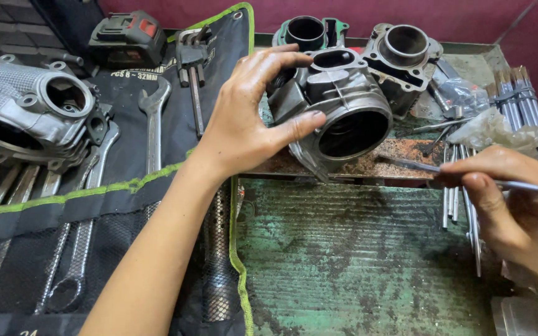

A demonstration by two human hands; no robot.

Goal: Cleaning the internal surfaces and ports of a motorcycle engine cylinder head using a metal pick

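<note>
My left hand (244, 118) grips a grey metal engine cylinder (344, 106) lying on its side, bore facing me, on a rusty metal tray (400, 163). Thumb rests at the bore's rim, fingers curl over the top. My right hand (512, 199) at the right edge pinches a thin metal rod (456, 171) whose tip points left toward the cylinder's lower edge, a little short of it.
Two more cylinders (400, 53) stand behind. Several long metal studs (521, 93) and a plastic bag lie at the right. A black tool roll (126, 186) with wrenches (154, 124) covers the left, beside a cylinder head (32, 106). A battery pack (126, 37) sits at the back. Worn green bench (356, 261) below.
</note>
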